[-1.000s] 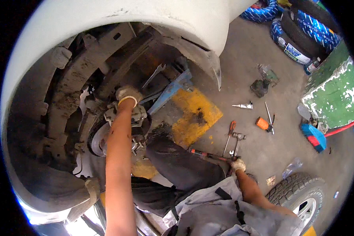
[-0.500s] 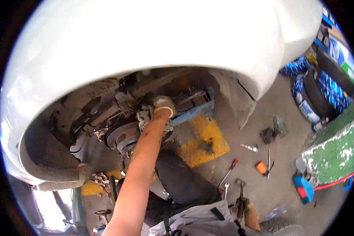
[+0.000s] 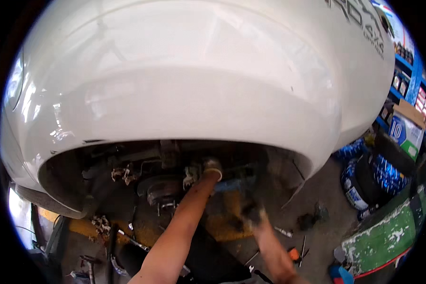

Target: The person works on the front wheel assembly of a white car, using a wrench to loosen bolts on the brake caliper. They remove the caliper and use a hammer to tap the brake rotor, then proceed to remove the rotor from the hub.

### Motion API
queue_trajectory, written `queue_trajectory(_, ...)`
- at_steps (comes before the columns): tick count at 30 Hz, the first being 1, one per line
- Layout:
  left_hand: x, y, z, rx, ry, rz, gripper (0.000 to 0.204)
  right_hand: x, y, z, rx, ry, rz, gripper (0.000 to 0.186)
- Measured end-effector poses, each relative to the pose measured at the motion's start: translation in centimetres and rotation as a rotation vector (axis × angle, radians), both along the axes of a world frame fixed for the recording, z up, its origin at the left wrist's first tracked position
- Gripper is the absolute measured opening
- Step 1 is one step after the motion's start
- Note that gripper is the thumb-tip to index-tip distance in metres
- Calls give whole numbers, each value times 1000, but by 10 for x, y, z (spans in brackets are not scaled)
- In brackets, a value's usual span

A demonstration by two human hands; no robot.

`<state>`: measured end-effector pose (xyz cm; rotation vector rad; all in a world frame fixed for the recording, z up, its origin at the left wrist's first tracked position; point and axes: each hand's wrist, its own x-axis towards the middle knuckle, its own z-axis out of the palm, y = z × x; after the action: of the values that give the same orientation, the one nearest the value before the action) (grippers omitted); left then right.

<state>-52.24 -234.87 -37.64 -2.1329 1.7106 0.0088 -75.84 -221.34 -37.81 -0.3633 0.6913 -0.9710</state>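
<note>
My left hand (image 3: 211, 165), in a pale, dirty glove, reaches deep into the wheel arch of a white vehicle (image 3: 199, 90). It is beside the brake caliper (image 3: 190, 176), and its fingers are hidden in shadow. Left of the caliper sits the hub with its brake disc (image 3: 160, 190) and wheel studs, with no wheel on it. My right hand (image 3: 253, 214), in a dark glove, is raised in front of the arch, right of my left forearm. Motion smears its fingers, so I cannot make out whether it holds anything.
On the floor to the right lie an orange item (image 3: 294, 254), a thin metal rod (image 3: 302, 250) and a small tube (image 3: 284, 232). Wrapped tyres (image 3: 388, 170) and a green, chipped block (image 3: 378, 239) stand farther right. A hammer-like tool (image 3: 89, 262) lies at the lower left.
My right hand has risen from the dark tool low on the right toward the wheel arch. My left hand stays by the caliper. The view has tilted up, showing more of the white body.
</note>
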Motion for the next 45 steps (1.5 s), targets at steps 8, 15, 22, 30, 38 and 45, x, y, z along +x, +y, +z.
queue_trajectory(8,35,-54,-78,-333,199,188,36,-80,40,-114,55,53,159,34)
queue_trajectory(15,-5,1,-18,-229,279,159,37,-151,86,-169,350,252,9,39)
queue_trajectory(22,-2,45,-14,-207,284,177,38,-143,86,-176,375,250,-1,45)
queue_trajectory(30,-5,-48,-37,-356,369,150,39,-62,12,-65,-104,-2,28,52)
queue_trajectory(38,63,-53,-60,-391,280,199,40,-60,-2,-56,-269,288,307,26)
queue_trajectory(45,50,-42,-93,-343,357,179,42,-213,101,-297,212,937,577,22)
